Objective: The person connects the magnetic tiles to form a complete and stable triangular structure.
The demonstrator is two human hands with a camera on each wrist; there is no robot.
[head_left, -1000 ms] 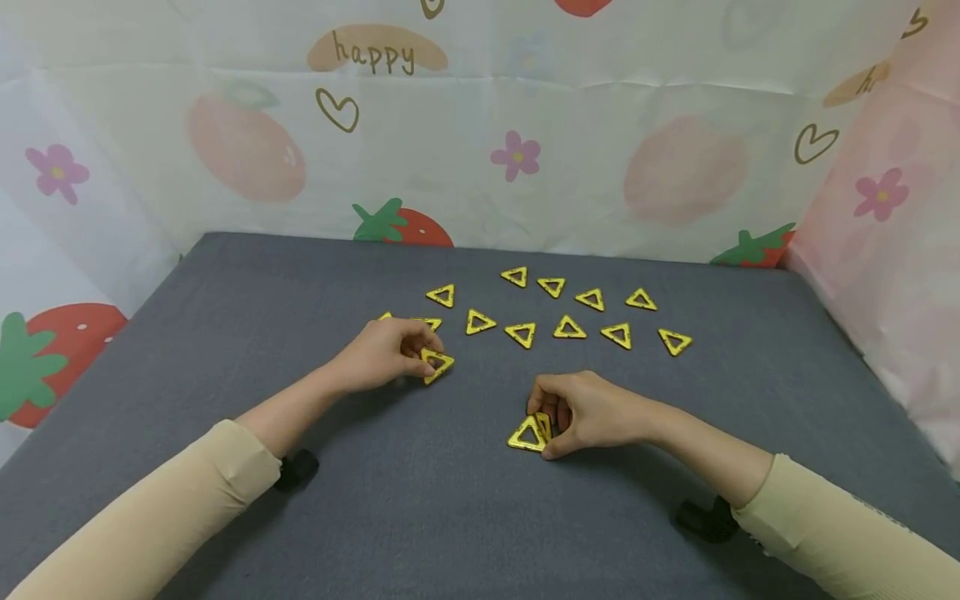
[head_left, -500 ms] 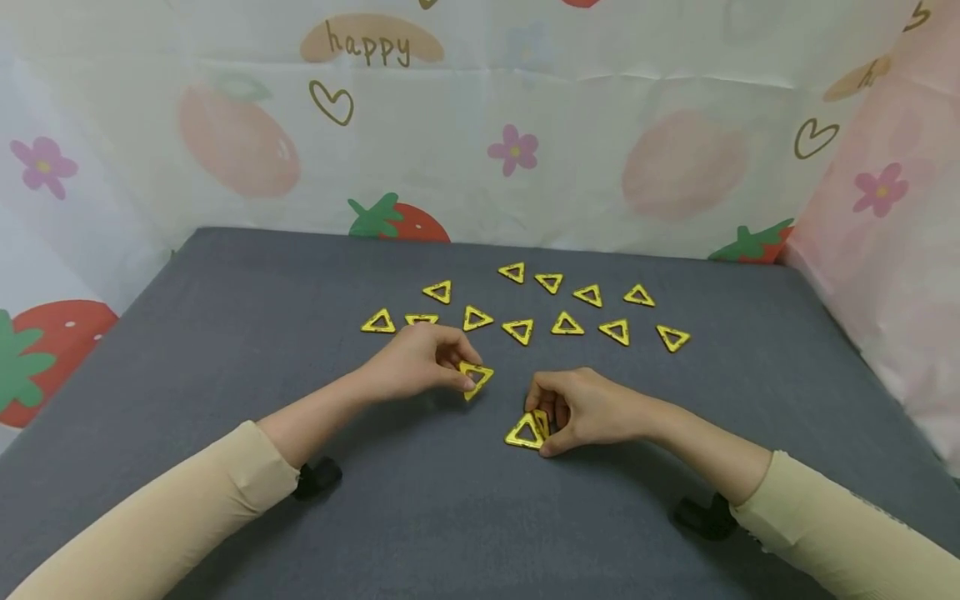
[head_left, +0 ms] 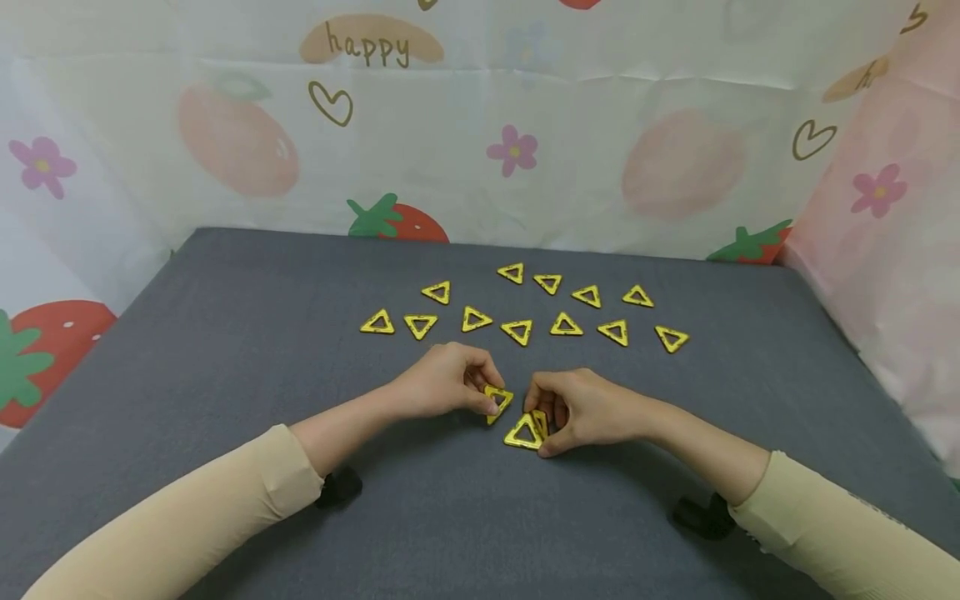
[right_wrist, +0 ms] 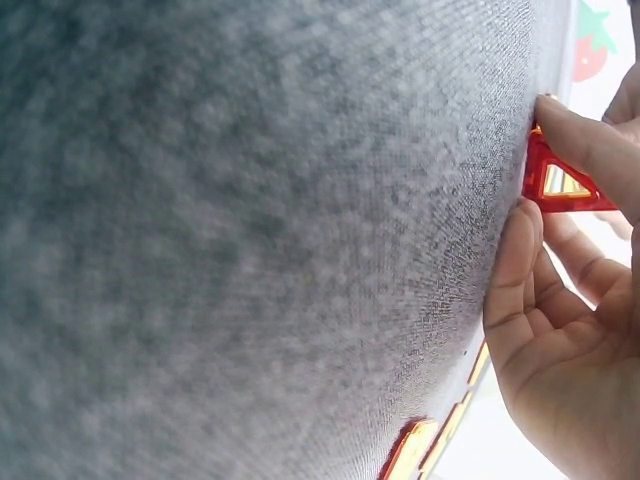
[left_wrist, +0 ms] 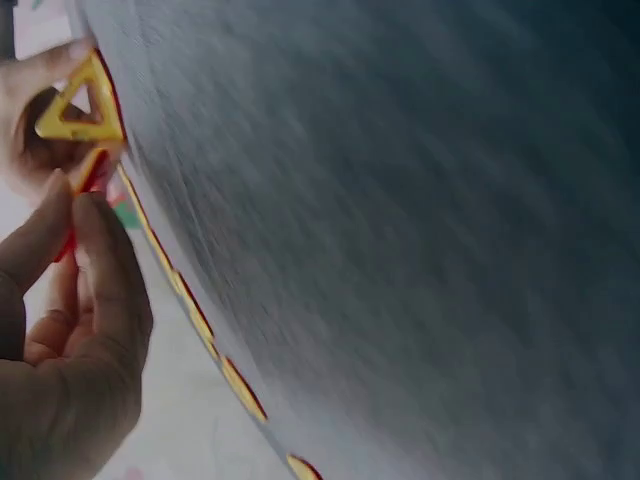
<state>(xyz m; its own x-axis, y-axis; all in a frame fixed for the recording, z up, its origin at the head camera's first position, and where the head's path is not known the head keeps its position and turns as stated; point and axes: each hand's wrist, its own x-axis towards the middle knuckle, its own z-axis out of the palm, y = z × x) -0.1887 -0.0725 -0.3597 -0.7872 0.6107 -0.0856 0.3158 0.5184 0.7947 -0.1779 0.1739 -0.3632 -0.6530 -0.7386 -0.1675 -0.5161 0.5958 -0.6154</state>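
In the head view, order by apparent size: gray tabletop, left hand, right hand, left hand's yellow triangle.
1. Gray tabletop
2. Left hand and right hand: too alike to rank
3. Held yellow triangle

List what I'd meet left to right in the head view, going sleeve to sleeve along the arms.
Left beige sleeve → left hand → hollow yellow triangle pinched in it → overlapping pair of hollow yellow triangles → right hand → right beige sleeve.

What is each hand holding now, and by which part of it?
In the head view, the left hand pinches a yellow triangle by its left edge; the right hand grips two adjoining triangles at their right side, exact contact partly hidden.
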